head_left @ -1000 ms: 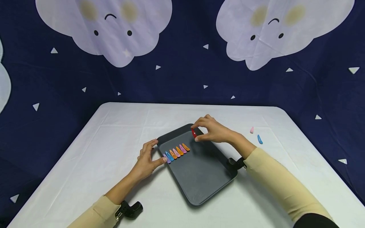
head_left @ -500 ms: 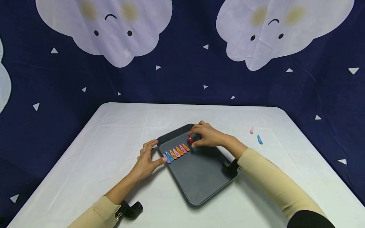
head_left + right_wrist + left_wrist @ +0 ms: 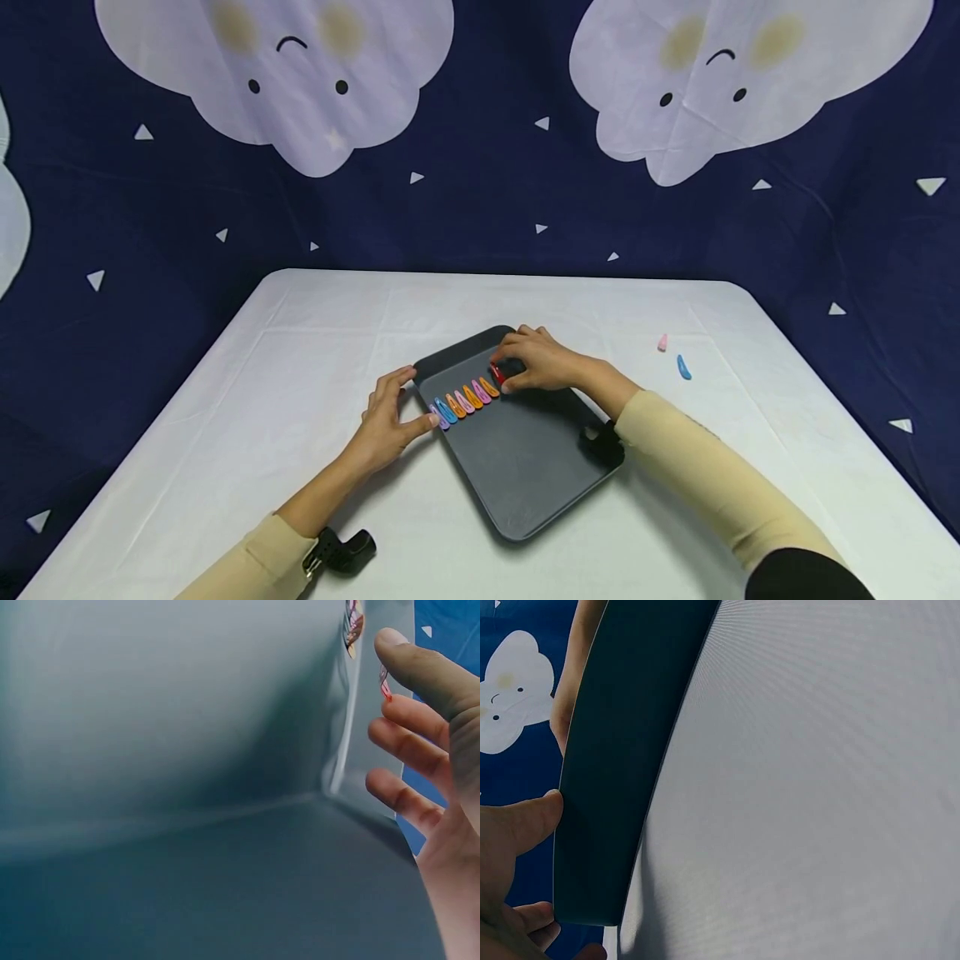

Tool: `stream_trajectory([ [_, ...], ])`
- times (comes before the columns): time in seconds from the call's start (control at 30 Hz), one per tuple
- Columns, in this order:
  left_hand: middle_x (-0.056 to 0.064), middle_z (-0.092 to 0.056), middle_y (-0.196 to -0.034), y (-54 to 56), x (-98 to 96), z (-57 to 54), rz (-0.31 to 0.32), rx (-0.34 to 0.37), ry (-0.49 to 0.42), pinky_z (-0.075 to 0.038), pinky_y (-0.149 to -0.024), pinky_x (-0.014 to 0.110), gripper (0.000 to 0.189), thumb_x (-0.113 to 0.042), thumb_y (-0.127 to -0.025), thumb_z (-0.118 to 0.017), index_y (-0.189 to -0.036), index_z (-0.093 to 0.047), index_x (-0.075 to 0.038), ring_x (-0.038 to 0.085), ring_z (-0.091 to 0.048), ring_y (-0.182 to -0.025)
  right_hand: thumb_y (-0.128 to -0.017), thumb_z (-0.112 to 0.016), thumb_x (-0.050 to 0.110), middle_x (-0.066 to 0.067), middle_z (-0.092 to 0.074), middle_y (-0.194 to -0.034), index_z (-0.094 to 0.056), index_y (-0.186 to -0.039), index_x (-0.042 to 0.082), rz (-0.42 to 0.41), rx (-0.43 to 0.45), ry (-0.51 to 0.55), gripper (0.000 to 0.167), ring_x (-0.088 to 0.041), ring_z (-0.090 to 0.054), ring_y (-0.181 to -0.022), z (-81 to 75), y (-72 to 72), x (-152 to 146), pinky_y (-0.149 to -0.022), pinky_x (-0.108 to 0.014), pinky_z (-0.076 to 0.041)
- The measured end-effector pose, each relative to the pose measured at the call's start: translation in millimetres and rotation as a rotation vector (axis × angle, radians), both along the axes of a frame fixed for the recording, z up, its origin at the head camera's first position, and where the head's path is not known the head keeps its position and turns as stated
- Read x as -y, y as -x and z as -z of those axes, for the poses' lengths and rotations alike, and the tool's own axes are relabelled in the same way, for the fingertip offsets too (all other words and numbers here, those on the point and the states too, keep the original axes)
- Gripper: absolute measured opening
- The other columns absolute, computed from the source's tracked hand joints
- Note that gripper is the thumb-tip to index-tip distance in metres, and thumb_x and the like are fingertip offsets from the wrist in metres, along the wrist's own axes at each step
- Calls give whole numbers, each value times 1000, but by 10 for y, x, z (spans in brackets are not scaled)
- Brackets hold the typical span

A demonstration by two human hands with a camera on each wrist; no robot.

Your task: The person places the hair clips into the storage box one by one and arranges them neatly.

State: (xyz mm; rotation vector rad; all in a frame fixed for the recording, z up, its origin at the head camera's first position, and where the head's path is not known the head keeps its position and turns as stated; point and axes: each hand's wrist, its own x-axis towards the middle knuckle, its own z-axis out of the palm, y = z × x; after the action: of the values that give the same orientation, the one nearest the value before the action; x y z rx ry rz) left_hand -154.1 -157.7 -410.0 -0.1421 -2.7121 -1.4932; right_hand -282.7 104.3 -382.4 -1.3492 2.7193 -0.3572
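Observation:
A dark grey rectangular tray (image 3: 540, 467) lies slantwise on the white table. My left hand (image 3: 386, 425) holds its left corner, thumb at the long side's rim and fingers by the corner; the left wrist view shows the thumb (image 3: 540, 817) against the wall. Inside, a slanted row of snap hair clips (image 3: 463, 402) in purple, blue, orange and pink runs from the left side. My right hand (image 3: 543, 360) pinches a red hair clip (image 3: 498, 374) between thumb and fingers, low in the tray just past the last orange clip (image 3: 489, 387). In the right wrist view the red clip (image 3: 385, 686) shows only partly.
A pink hair clip (image 3: 662, 342) and a blue hair clip (image 3: 683, 367) lie on the white tablecloth (image 3: 750, 467) right of the tray. Behind the table hangs a dark blue cloth (image 3: 495, 217) with clouds. Each wrist wears a black camera mount (image 3: 341, 553).
My right hand has moved left and down with the red hair clip, bringing it close to the end of the row. The left hand and tray have stayed in place.

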Motion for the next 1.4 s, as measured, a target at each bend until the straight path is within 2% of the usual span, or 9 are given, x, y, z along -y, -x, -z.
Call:
stream_trajectory([
  [0.57, 8, -27, -151, -1, -4, -7, 0, -2, -2, -18, -102, 53, 79, -21, -79, -75, -144, -32, -7, 30, -28, -134, -80, -71, 42, 1, -56, -120, -61, -126, 23, 7, 34, -80, 51, -19, -43, -111, 43, -6, 40, -93, -45, -34],
  [0.93, 8, -27, -151, -6, -3, -4, -1, -2, 1, -18, -102, 53, 78, -21, -79, -75, -144, -32, -8, 30, -28, -134, -81, -70, 42, 1, -54, -123, -60, -127, 23, 6, 50, -84, 51, -21, -41, -116, 58, -12, 48, -101, -52, -31],
  [1.4, 9, -27, -151, -6, -3, -4, 2, -5, 2, -18, -103, 53, 79, -21, -79, -75, -144, -32, -7, 31, -28, -134, -80, -71, 44, 0, -53, -125, -60, -127, 23, 14, 54, -83, 53, -23, -41, -121, 53, -21, 46, -101, -52, -31],
])
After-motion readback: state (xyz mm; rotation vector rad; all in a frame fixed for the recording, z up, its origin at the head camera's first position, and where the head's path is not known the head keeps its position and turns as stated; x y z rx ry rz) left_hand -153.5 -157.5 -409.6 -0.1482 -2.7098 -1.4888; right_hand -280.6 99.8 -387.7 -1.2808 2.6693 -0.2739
